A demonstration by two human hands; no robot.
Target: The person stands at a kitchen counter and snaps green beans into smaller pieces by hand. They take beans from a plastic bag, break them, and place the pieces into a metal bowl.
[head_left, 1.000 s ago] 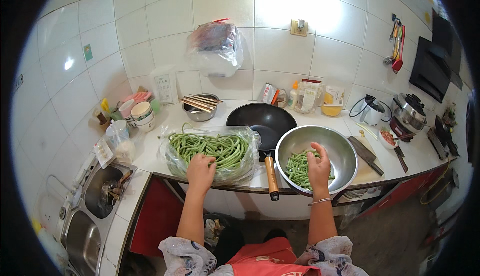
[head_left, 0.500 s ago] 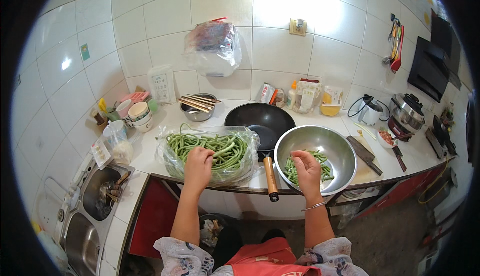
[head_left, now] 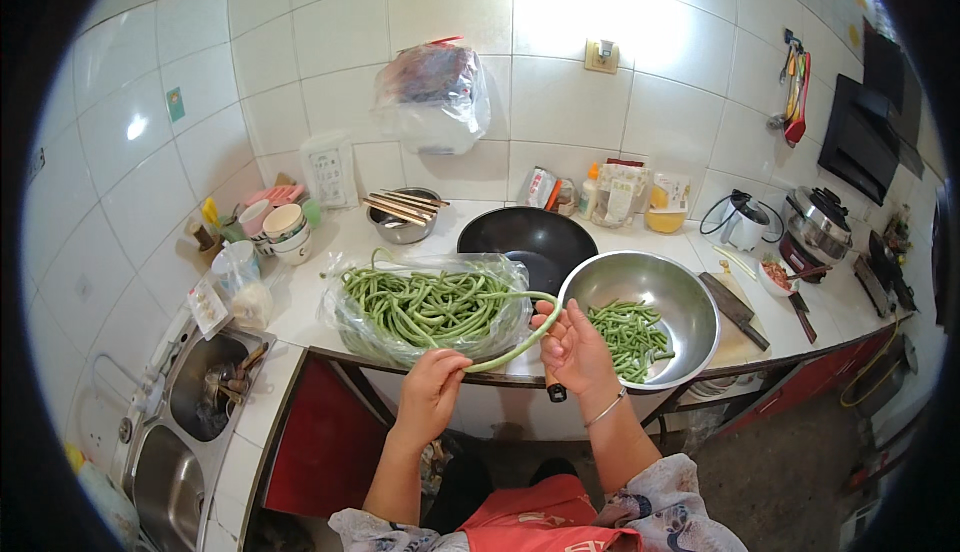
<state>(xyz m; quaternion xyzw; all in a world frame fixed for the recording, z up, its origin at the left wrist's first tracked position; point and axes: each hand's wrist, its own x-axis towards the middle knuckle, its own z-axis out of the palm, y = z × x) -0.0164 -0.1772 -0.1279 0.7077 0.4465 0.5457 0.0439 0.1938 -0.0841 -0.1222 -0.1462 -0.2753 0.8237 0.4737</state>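
Note:
A long green bean (head_left: pixel 515 354) curves between my hands, and its far part bends back over the bag. My left hand (head_left: pixel 428 397) pinches one end in front of the bag. At the bean's bend, my right hand (head_left: pixel 582 357) has its palm turned up and its fingers curled about the stem. The clear plastic bag (head_left: pixel 372 344) holds a heap of long green beans (head_left: pixel 420 302). Right of it, a wide steel bowl (head_left: pixel 690 297) contains short cut bean pieces (head_left: pixel 628 337). My right hand partly covers the handle of a black wok (head_left: pixel 540 237).
A cleaver (head_left: pixel 738 312) lies on a cutting board right of the bowl, with a smaller knife (head_left: pixel 800 320) beyond. Behind stand a steel pot with chopsticks (head_left: pixel 405 217) and several packets. Stacked cups (head_left: pixel 285 227) and a double sink (head_left: pixel 170 482) are at the left.
My left hand has come down and right from above the bag, now gripping a long bean. My right hand has shifted left from over the bowl to that bean.

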